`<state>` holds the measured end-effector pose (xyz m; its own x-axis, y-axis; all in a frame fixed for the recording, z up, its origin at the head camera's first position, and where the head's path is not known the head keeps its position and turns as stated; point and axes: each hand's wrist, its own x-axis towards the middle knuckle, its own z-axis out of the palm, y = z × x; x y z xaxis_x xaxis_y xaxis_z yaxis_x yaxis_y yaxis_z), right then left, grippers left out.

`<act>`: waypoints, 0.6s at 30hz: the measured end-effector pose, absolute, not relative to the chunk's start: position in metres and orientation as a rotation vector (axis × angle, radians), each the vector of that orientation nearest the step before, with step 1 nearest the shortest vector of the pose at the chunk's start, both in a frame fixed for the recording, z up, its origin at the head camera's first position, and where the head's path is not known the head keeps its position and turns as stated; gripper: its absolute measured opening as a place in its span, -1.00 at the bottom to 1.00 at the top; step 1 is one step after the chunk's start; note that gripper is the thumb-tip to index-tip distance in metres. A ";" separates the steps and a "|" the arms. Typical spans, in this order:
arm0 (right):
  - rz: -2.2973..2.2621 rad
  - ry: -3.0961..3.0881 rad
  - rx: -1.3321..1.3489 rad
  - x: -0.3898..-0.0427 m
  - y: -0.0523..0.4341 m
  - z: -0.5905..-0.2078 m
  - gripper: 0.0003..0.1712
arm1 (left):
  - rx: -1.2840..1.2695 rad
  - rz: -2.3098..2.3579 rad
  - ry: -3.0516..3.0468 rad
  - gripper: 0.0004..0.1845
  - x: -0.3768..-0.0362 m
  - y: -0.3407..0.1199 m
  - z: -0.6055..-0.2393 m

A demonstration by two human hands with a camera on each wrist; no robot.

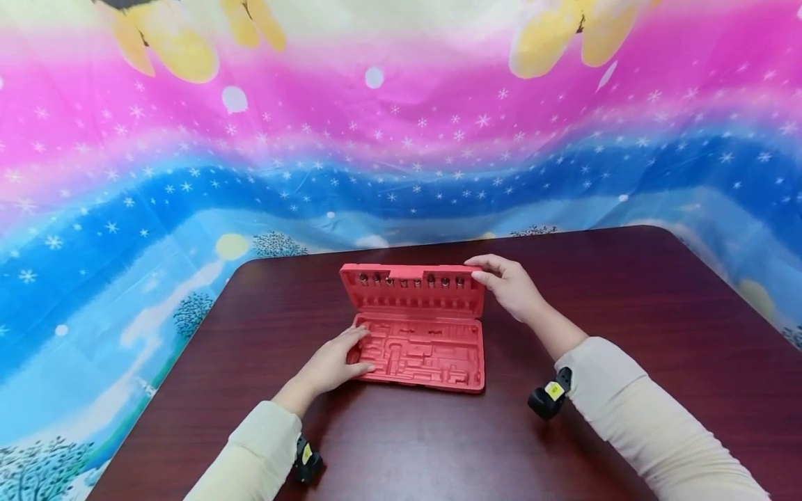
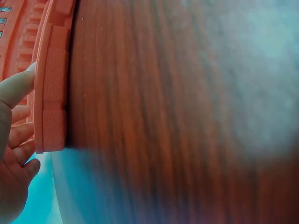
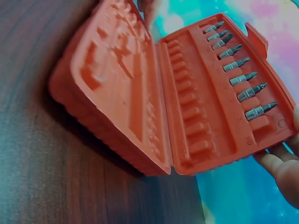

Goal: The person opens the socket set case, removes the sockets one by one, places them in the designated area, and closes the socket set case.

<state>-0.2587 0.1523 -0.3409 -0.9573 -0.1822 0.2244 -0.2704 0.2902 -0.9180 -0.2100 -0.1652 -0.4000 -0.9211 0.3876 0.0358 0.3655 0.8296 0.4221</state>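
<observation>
A red plastic tool case lies unfolded on the dark wooden table. Its lid stands upright at the far side and carries a row of several screwdriver bits. The moulded slots of the base tray hold nothing. My left hand rests with straight fingers on the tray's left edge. My right hand pinches the lid's top right corner. The right wrist view shows the bits in the lid and my fingertips behind its edge. The left wrist view shows the case's side against my left thumb.
A bright cloth backdrop with pink and blue bands and snowflakes hangs behind and around the table. The table's far edge runs just behind the case. Bare wood lies on both sides of the case and in front of it.
</observation>
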 end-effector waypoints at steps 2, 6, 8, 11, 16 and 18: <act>1.867 -2.424 0.404 -0.262 0.154 -0.341 -0.66 | 0.633 0.669 2.938 -0.26 -0.208 -0.166 -0.399; 2.017 -2.372 0.359 -0.267 0.158 -0.341 -0.63 | 0.720 0.649 2.888 -0.25 -0.205 -0.167 -0.398; 2.085 -2.344 0.347 -0.269 0.158 -0.341 -0.62 | 0.764 0.640 2.858 -0.24 -0.204 -0.167 -0.398; 2.183 -2.302 0.320 -0.274 0.156 -0.341 -0.62 | 0.797 0.634 2.810 -0.21 -0.202 -0.167 -0.396; 2.257 -2.282 0.260 -0.281 0.152 -0.342 -0.63 | 0.824 0.633 2.763 -0.21 -0.198 -0.167 -0.395; 2.269 -2.279 0.234 -0.283 0.152 -0.343 -0.64 | 0.844 0.630 2.760 -0.21 -0.198 -0.167 -0.394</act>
<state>-0.2827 0.1521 -0.3426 -0.9861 -0.1607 0.0433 -0.0440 0.0008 -0.9990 -0.1978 -0.1675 -0.3942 -0.8208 0.5687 -0.0531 0.4893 0.7482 0.4481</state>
